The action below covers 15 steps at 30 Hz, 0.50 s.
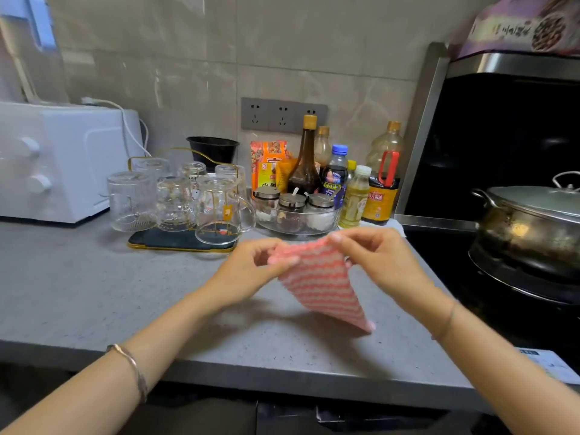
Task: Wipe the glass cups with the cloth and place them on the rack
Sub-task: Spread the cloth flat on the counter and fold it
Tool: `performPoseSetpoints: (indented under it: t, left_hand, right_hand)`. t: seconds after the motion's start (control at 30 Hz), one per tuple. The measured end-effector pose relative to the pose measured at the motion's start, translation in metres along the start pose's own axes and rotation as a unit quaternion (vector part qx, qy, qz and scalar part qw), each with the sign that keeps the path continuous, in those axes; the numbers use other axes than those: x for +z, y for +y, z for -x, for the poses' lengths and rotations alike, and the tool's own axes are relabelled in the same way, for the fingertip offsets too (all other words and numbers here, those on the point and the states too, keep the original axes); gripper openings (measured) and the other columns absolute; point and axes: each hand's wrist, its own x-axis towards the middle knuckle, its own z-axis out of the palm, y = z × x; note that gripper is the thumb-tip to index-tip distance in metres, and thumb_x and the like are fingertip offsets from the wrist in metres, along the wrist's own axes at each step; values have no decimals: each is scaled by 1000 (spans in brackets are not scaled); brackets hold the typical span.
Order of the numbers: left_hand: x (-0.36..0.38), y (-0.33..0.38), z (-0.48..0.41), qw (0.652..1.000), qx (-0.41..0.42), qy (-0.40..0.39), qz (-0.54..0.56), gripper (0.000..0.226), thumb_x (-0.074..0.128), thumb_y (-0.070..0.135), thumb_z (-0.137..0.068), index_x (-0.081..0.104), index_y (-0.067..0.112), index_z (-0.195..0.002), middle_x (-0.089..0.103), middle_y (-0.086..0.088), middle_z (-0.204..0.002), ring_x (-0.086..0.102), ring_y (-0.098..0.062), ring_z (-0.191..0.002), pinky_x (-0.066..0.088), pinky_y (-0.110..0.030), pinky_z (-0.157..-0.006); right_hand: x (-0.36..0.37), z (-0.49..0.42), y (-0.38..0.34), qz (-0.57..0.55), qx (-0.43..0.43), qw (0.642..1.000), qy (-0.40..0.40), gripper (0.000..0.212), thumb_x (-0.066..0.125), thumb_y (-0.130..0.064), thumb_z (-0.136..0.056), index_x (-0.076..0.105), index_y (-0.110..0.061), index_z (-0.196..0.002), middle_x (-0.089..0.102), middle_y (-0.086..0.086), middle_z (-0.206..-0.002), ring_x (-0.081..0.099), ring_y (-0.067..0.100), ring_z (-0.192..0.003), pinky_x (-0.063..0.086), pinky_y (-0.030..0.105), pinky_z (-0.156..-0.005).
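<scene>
A pink and white striped cloth (317, 284) hangs above the grey counter, held by its top edge. My left hand (251, 265) pinches its left corner and my right hand (376, 255) pinches its right corner. Behind and to the left stands a gold-wire rack (175, 243) with a dark base, and several clear glass cups sit upside down on its posts. One glass mug with a handle (219, 211) stands at the rack's front right, and a ribbed glass cup (131, 200) stands at its left edge. Neither hand touches any cup.
A white toaster oven (59, 161) fills the left. Sauce bottles (304, 164) and a glass bowl of spice jars (296, 215) crowd the wall behind the cloth. A lidded steel pot (530, 227) sits on the black stove at the right.
</scene>
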Motion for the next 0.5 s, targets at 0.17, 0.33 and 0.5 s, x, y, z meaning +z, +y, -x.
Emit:
performPoseSetpoints:
  t: [0.17,0.33,0.5]
  left_hand:
    - [-6,40,-29,999,-7,18,44,17,59,20,-92,71,10,-87,75,-1,-78,69,-8,-73,55,-19,-66]
    - [-13,37,-62,998,-15,54,-18,26,60,27,-92,70,2,-87,75,-2,-78,71,-12,-72,59,-34,-66]
    - [-14,42,-70,995,38,78,-39,16,61,22,-91,72,12,-97,74,6,-93,70,-8,-89,59,-29,-76]
  right_hand:
    - [-30,-21,-8,-53,43,997,33,17,60,-23,-89,74,-14,-92,74,0,-78,65,5,-67,55,16,-62]
    - [-28,-48,1,-72,62,994,56,23,58,-20,-92,71,-5,-103,72,3,-85,68,4,-70,57,19,-70]
    - [-34,-55,-1,-79,6,993,82,15,59,-20,-91,73,-17,-95,75,-1,-90,70,14,-86,57,23,-81]
